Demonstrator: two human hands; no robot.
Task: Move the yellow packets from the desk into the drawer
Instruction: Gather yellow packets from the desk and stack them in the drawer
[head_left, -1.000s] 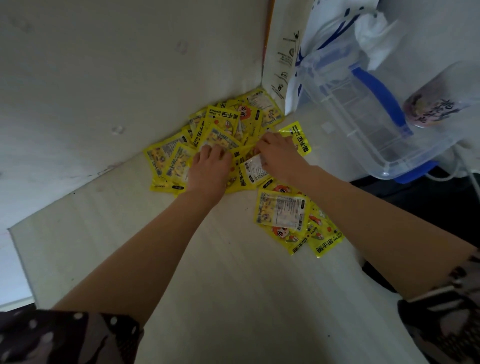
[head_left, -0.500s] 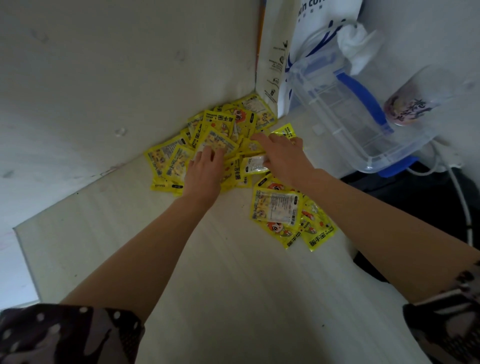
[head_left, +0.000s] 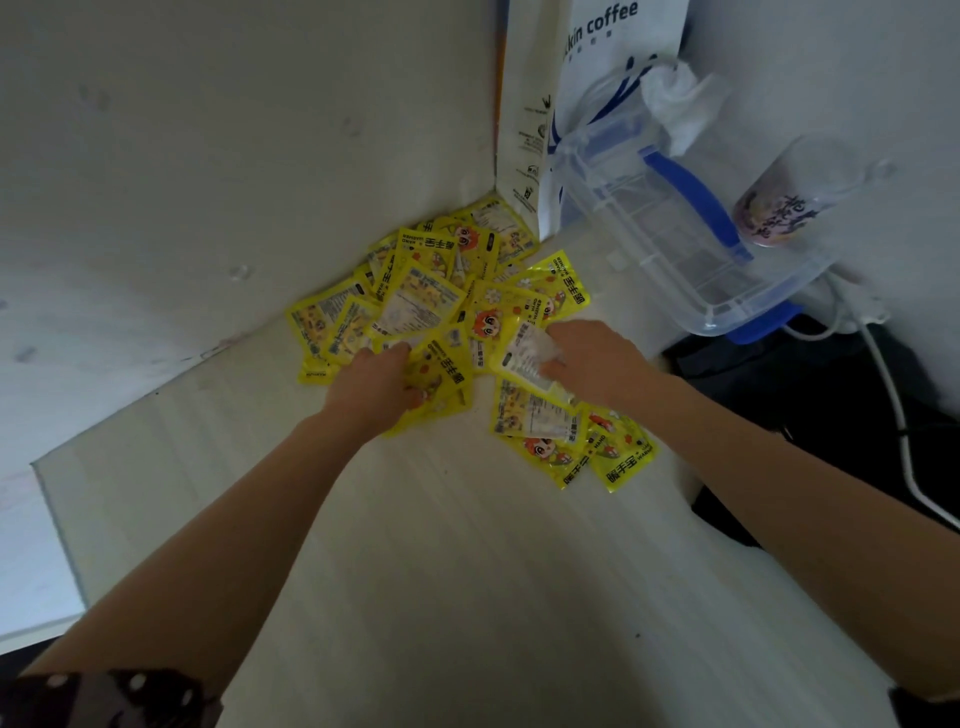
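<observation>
Several yellow packets (head_left: 431, 291) lie heaped in the desk's back corner against the wall, with a smaller group (head_left: 576, 447) spread nearer on the right. My left hand (head_left: 371, 387) grips a few packets (head_left: 441, 382) at the heap's near edge, fingers curled round them. A packet (head_left: 522, 353) showing its pale printed back is held in my right hand (head_left: 597, 364). No drawer is in view.
The pale desk (head_left: 467, 571) meets walls at the back and left. A white coffee bag (head_left: 597, 62) stands in the corner. A clear plastic box with blue handle (head_left: 675, 234) and a cup (head_left: 774, 208) sit at right, above dark space with white cables (head_left: 893, 410).
Both hands have drawn back toward me from the middle of the heap, each now gripping packets. The heap's middle packets are uncovered.
</observation>
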